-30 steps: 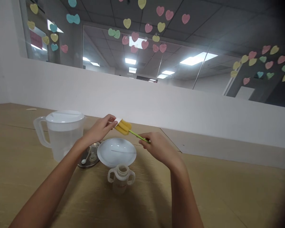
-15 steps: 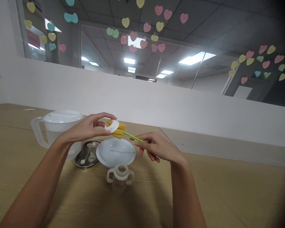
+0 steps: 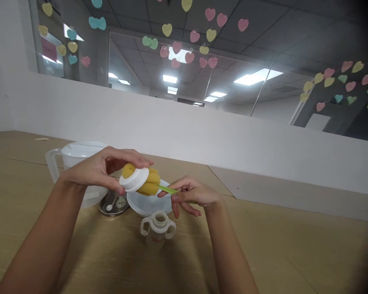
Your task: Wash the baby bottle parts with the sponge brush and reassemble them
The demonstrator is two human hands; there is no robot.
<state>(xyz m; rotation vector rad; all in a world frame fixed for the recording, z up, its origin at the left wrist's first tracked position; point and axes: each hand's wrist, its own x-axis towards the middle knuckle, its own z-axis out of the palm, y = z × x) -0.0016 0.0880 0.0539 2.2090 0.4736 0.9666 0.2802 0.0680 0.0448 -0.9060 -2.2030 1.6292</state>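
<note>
My left hand [image 3: 116,163] grips a white bottle collar ring [image 3: 134,180] between thumb and fingers. Through the ring runs the yellow sponge head [image 3: 149,182] of a bottle brush, sticking out on both sides. The brush's green handle [image 3: 168,189] is pinched in my right hand [image 3: 188,196], its other fingers loosely spread. Both hands are raised over a white bowl [image 3: 147,205], which they partly cover. Just in front of the bowl stands a two-handled baby bottle [image 3: 158,230], upright with its mouth uncovered.
A lidded clear plastic pitcher [image 3: 53,163] stands at the left, partly behind my left arm. Beside it, a metal kidney tray [image 3: 106,212] holds small clear and white bottle parts. A white wall [image 3: 184,134] with a window above bounds the table at the back.
Both hands have come lower and closer, bringing the ring and brush with them. The ring now tilts more toward me, and the sponge shows more on its left side.
</note>
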